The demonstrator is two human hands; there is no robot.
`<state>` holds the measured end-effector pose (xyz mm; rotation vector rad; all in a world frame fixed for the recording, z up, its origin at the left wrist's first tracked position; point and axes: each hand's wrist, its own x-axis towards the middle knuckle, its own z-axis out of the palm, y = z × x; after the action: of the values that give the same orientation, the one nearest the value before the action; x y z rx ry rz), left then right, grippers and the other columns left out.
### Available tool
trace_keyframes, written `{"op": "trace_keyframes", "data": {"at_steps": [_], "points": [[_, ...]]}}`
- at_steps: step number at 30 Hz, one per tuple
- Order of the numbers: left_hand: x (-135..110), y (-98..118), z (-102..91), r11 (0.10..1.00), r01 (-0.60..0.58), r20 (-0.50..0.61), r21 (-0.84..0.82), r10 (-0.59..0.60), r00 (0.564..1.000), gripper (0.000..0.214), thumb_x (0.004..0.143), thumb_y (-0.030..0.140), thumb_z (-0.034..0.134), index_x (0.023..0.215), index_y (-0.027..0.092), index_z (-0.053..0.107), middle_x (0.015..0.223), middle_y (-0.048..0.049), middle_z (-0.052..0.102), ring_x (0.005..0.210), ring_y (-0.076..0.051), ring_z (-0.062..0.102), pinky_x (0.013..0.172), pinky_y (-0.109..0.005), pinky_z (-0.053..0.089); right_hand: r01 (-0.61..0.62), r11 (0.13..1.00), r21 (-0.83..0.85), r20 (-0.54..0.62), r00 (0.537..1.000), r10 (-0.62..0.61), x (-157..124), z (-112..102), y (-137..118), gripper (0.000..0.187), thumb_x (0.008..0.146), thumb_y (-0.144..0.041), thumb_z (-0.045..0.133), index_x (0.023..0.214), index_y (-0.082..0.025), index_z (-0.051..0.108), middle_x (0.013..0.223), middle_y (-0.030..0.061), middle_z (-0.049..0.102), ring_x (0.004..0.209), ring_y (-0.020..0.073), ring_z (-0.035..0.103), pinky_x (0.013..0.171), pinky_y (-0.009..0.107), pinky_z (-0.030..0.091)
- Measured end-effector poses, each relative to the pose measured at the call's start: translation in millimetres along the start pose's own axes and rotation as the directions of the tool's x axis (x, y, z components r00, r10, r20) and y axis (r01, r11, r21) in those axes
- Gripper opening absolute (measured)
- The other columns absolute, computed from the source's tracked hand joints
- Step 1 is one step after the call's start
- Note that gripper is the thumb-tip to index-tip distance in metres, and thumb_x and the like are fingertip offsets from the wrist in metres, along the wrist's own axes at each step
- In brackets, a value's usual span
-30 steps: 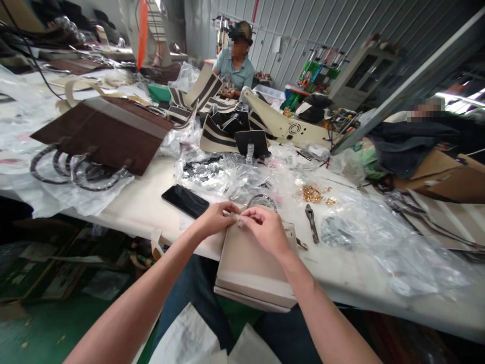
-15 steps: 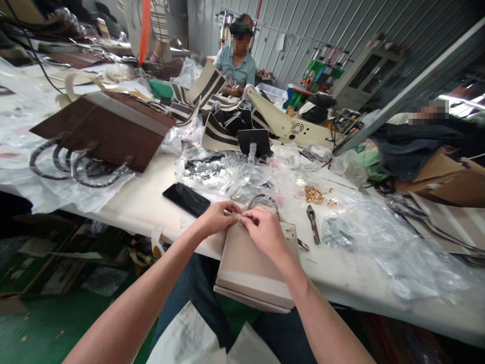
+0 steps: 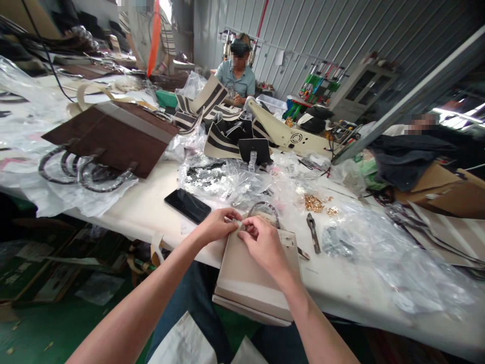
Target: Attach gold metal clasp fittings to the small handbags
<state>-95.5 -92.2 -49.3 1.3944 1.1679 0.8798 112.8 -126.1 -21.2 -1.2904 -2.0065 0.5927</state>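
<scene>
A beige handbag [image 3: 253,288] lies flat at the table's front edge, partly over my lap, with its dark round handle [image 3: 273,207] pointing away from me. At the bag's far left corner, my left hand [image 3: 222,224] pinches something small and pale. My right hand [image 3: 262,237] is closed close beside it, thumb and finger meeting at the same spot. What lies between the fingertips is too small to make out. Just left of my hands rests a black phone [image 3: 187,205]. A metal hand tool [image 3: 313,232] is to the right of the bag.
Small gold metal parts [image 3: 313,203] are heaped behind the tool. Clear plastic sheeting [image 3: 394,258] spreads along the right. A brown handbag [image 3: 109,136] stands at left, and striped pieces [image 3: 215,139] pile up mid-table. Across the table sits a person [image 3: 237,76].
The whole view has shifted slightly, so the scene sits a little lower. Both hands stay at the bag's corner, the right fingers slightly changed in their grip.
</scene>
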Motion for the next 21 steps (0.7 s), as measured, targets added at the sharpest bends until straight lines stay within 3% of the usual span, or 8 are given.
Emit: {"op": "trace_keyframes", "data": {"at_steps": [6, 11, 21], "points": [[1.3, -0.3, -0.1, 0.999, 0.025, 0.017, -0.022, -0.025, 1.000, 0.033, 0.075, 0.028, 0.074, 0.106, 0.017, 0.081, 0.098, -0.0051, 0.078, 0.074, -0.016, 0.061, 0.064, -0.027, 0.044, -0.008, 0.999, 0.037, -0.046, 0.999, 0.010, -5.4, 4.8, -0.9, 0.013, 0.096, -0.018, 0.077, 0.107, -0.024, 0.075, 0.095, 0.0046, 0.079, 0.081, 0.0246, 0.073, 0.080, 0.037, 0.058], [1.1, 0.6, -1.5, 1.000, 0.001, 0.034, -0.020, 0.000, 0.999, 0.032, 0.077, 0.027, 0.074, 0.107, 0.017, 0.080, 0.098, -0.0047, 0.078, 0.073, -0.016, 0.061, 0.063, -0.026, 0.042, 0.034, 0.998, 0.061, -0.019, 0.999, -0.032, -4.1, 2.8, -0.5, 0.014, 0.097, -0.016, 0.074, 0.108, -0.025, 0.074, 0.109, 0.0070, 0.080, 0.094, 0.0259, 0.076, 0.084, 0.036, 0.059], [0.3, 2.2, -3.1, 1.000, 0.009, 0.059, -0.001, -0.008, 0.998, 0.031, 0.080, 0.033, 0.076, 0.107, 0.017, 0.080, 0.076, 0.0012, 0.067, 0.067, -0.015, 0.054, 0.061, -0.026, 0.036, 0.081, 0.996, 0.043, 0.000, 0.997, -0.081, 0.0, 4.0, 2.1, 0.016, 0.095, -0.010, 0.073, 0.100, -0.025, 0.070, 0.103, 0.0056, 0.078, 0.091, 0.0255, 0.073, 0.081, 0.036, 0.056]]}}
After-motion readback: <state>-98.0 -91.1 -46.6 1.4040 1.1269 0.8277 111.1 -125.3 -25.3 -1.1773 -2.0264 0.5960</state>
